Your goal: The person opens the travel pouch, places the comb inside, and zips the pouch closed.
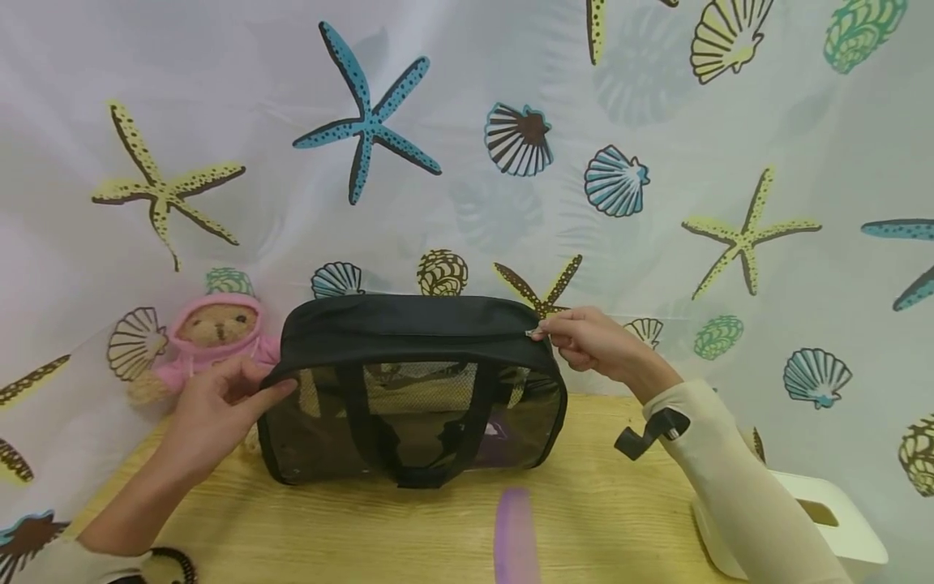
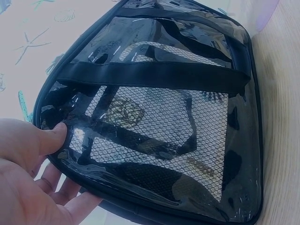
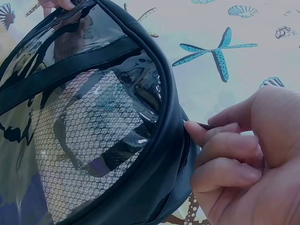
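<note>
A black bag (image 1: 438, 350) with clear plastic sides stands upright on the wooden table, its strap handle (image 1: 419, 477) hanging down the front. Mesh (image 2: 154, 119) shows through the clear side, and something purple (image 1: 490, 444) shows low on the right. My left hand (image 1: 219, 410) grips the bag's upper left corner, thumb on the front edge and fingers behind it. At the top right end, my right hand (image 1: 589, 341) pinches the zipper pull (image 3: 203, 124) between thumb and forefinger. Zipper teeth (image 3: 182, 164) run along the top beside those fingers.
A teddy bear (image 1: 219, 328) in a pink hoodie sits behind my left hand. A translucent purple strip-like object (image 1: 515, 531) is at the table's front. Under my right forearm stands a white box (image 1: 839, 527) with a slot. A shell-and-starfish curtain (image 1: 452, 81) hangs behind.
</note>
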Motion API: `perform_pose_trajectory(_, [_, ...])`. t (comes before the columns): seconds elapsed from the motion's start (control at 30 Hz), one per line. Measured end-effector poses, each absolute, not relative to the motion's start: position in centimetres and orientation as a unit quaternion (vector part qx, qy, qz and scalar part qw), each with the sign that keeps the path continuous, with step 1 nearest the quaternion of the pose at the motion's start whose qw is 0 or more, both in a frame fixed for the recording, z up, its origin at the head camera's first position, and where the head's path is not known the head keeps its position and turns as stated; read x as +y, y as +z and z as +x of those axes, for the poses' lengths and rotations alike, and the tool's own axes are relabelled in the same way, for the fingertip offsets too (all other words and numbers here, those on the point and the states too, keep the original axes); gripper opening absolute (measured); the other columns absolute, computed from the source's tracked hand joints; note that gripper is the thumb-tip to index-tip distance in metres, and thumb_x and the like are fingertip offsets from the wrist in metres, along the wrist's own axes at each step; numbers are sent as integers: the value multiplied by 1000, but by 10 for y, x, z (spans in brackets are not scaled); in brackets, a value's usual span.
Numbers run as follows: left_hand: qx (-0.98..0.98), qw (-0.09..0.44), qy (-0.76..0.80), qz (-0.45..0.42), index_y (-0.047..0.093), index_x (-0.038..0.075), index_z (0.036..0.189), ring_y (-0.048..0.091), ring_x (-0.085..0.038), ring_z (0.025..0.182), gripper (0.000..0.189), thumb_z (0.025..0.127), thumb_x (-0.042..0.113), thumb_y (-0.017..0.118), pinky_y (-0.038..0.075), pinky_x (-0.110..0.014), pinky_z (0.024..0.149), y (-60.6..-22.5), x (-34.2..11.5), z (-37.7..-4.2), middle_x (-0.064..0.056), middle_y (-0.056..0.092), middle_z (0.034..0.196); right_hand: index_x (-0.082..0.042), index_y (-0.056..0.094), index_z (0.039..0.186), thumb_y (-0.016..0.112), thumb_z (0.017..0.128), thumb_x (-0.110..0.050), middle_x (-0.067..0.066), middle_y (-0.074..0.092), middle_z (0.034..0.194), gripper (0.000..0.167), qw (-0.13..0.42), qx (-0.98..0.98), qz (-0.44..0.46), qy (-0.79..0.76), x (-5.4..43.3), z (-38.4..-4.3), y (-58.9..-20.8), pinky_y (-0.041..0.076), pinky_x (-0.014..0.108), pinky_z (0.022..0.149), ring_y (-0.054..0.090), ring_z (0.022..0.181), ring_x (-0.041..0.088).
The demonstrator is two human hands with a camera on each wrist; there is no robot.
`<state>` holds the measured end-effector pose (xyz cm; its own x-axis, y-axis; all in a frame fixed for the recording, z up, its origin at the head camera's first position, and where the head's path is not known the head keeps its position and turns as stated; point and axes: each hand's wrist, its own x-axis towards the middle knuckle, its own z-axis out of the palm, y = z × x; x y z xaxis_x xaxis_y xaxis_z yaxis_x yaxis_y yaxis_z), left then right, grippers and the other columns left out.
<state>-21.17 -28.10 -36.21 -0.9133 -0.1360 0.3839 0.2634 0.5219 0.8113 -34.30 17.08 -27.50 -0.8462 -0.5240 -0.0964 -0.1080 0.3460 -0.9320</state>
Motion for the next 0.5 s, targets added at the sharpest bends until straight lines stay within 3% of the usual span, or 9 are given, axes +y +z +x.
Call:
perform_pose_trajectory(0.1, [-848, 204, -488, -37, 68, 6, 95, 58, 1, 76, 25, 93, 28, 79, 46, -19, 67, -361, -280, -210, 22, 65, 87, -1, 66, 117, 46, 111, -26, -9, 31, 52, 33, 200, 797, -200, -534, 169, -343, -276, 23, 24, 46, 22, 41, 6])
perform_pose_trajectory(0.33, [-840, 214, -496, -59, 69, 9, 94, 62, 0, 80, 21, 93, 27, 78, 49, -17, 71, -358, -276, -215, 17, 67, 88, 1, 65, 122, 47, 110, -26, -10, 28, 52, 35, 191, 803, -203, -527, 163, -340, -266, 21, 23, 45, 19, 40, 6])
perform_pose_trajectory(0.5, [-841, 209, -497, -52, 67, 4, 94, 60, 0, 78, 25, 94, 27, 78, 48, -18, 70, -360, -280, -210, 20, 65, 84, 1, 67, 118, 49, 109, -24, -10, 27, 49, 32, 203, 802, -205, -523, 151, -337, -263, 23, 23, 44, 19, 40, 7])
